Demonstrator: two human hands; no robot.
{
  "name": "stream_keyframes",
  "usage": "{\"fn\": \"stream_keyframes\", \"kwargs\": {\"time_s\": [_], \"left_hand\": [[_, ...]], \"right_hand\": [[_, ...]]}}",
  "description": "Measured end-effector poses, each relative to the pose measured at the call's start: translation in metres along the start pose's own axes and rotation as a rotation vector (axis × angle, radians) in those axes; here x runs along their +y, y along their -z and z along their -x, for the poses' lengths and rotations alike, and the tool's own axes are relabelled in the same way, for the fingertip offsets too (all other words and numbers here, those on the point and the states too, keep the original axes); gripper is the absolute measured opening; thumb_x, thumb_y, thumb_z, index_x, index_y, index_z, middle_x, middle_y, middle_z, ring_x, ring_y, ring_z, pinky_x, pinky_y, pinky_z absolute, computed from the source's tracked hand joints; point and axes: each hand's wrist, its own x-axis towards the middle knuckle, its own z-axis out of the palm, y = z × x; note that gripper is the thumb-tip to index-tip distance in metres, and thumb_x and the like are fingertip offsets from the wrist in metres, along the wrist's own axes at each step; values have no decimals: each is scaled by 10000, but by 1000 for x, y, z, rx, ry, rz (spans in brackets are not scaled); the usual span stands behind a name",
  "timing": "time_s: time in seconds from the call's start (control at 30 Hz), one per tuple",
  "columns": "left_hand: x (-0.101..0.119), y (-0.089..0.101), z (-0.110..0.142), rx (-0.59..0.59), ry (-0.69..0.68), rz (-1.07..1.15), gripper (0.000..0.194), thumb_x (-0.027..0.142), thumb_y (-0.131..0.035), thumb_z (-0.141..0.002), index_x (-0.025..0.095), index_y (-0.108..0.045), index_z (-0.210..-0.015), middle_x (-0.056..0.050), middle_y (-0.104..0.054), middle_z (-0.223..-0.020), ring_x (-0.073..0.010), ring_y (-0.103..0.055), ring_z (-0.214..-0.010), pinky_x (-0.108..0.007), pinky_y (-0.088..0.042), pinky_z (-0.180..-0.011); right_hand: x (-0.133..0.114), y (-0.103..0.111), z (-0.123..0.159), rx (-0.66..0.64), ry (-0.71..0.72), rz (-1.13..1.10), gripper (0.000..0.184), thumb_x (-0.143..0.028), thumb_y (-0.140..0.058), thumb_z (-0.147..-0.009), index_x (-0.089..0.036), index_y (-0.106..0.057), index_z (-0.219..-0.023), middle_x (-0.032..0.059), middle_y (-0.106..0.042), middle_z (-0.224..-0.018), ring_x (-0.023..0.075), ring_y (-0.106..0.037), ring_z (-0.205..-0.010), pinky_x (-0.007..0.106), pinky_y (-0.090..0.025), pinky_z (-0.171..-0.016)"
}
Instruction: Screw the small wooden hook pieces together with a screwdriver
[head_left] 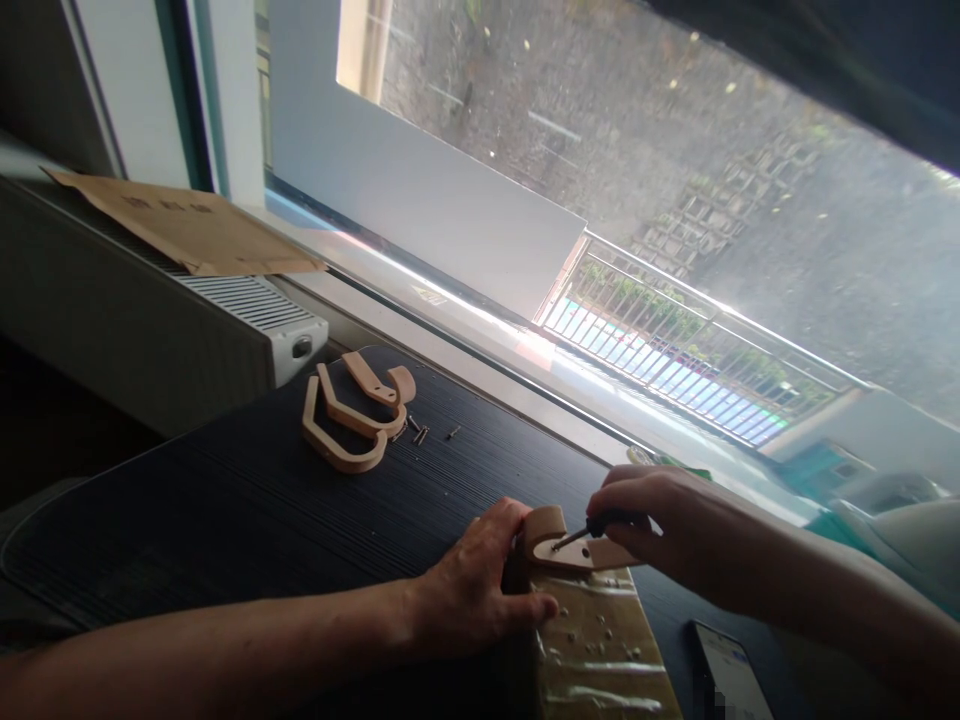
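Note:
A curved wooden hook (pixel 541 528) lies on a tan block (pixel 611 665) covered in shiny clear tape, with several small bumps on its near part. My left hand (pixel 480 575) clasps the block's left end, its thumb on the top and its fingers beside the hook's curl. In my right hand (pixel 637 512) is a screwdriver (pixel 574 538) with a dark handle. Its tip meets the hook near one hole, while a second dark hole shows to the right. Whether a screw sits under the tip, I cannot tell.
Three more wooden hooks (pixel 349 457) rest on the dark table (pixel 247 530), beside several loose screws (pixel 421 434). A phone (pixel 731 665) lies at the lower right. Behind are the window sill, a radiator (pixel 247 300) and a brown paper envelope (pixel 184 225).

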Motion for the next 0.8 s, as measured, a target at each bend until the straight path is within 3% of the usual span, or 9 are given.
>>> {"fn": "stream_keyframes", "kwargs": {"time_s": [0.57,0.8], "left_hand": [[-1,0,0,-6,-1,-48,434,285,-696,-710,235,-451,-1064,-11,-499,-1022,-218,-492,-947,-355,-419,-846],[2,0,0,0,24,-41,426,284,-692,-701,220,-461,-1053,-20,-508,-1021,-225,-494,-950,-362,-417,-853]], "right_hand": [[7,-2,-10,-14,92,56,270,-46,-477,-771,-239,-641,-861,-6,-574,-891,94,-533,-724,223,-386,-645],[2,2,-24,-36,-20,143,163,-217,-510,-825,-235,-672,-824,31,-607,-834,141,-547,-705,257,-362,-601]]}}
